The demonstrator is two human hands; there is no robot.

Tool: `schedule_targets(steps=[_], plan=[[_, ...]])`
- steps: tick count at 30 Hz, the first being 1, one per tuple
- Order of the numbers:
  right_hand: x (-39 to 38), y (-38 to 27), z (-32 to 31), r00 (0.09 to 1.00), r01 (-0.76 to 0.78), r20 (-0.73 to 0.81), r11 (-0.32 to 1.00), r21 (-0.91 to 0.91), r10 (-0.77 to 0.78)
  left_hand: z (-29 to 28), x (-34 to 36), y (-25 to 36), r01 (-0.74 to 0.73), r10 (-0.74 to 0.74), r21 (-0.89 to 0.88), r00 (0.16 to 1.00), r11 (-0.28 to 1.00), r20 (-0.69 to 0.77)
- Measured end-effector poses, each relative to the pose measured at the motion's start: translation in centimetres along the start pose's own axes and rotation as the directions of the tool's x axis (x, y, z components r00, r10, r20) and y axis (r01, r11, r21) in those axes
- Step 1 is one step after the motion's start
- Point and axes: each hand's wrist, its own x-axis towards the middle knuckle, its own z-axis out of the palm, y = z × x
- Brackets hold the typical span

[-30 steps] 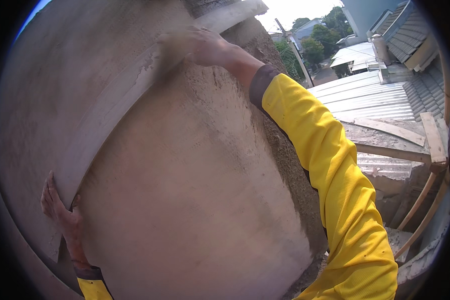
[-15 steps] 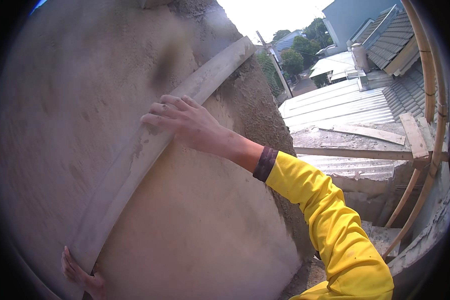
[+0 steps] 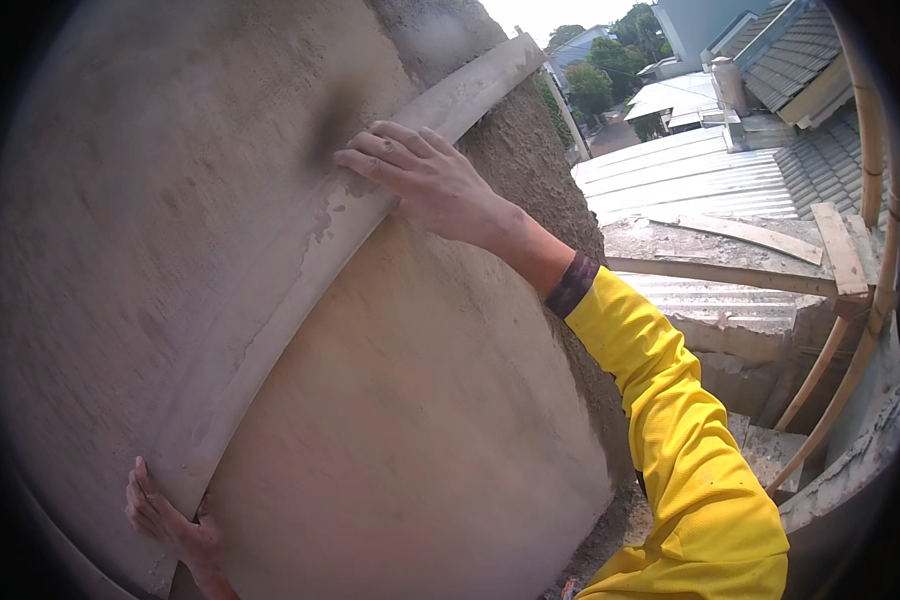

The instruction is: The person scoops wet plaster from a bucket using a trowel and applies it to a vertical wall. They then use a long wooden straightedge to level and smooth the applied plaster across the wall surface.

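A long, pale straightedge board [image 3: 295, 275] lies slantwise across a plastered wall [image 3: 440, 400], flat against its surface as far as I can see. Its upper end reaches past the wall's rough right edge. My right hand [image 3: 438, 190], in a yellow sleeve, grips the board's upper part, fingers bent over the far edge and the thumb side hidden. Down at the lower left, my left hand [image 3: 175, 525] is wrapped round the board's lower end. Damp plaster marks show on the board between the hands.
Coarse, unsmoothed mortar [image 3: 530, 170] runs down the wall's right margin. Beyond it lie corrugated roofing [image 3: 690, 180], a wooden beam [image 3: 720, 275] and loose planks [image 3: 838, 250]. Bent bamboo poles [image 3: 870, 330] stand at the far right. Tiled roofs and trees are farther off.
Both hands have shifted the board up the wall and a little to the right, with their grip kept. The view has tilted slightly too.
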Motion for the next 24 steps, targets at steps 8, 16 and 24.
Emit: schedule_targets(steps=[8, 16, 24], plan=[[-2.2, -3.5, -1.6, 0.998, 0.012, 0.068, 0.998, 0.066, -0.017, -0.3, -5.4, 0.8, 0.063, -0.063, -0.001, 0.998, 0.998, 0.012], [5.6, 7.7, -2.6, 0.992, -0.042, 0.115, 0.999, -0.026, 0.045, 0.5, 7.8, 5.9, 0.118, -0.118, -0.057, 0.993, 0.991, 0.003], [-7.8, -4.7, -0.6, 0.997, 0.071, 0.05, 0.981, -0.183, -0.063, -0.8, -9.4, 2.0, -0.034, 0.034, 0.016, 0.998, 0.999, 0.044]])
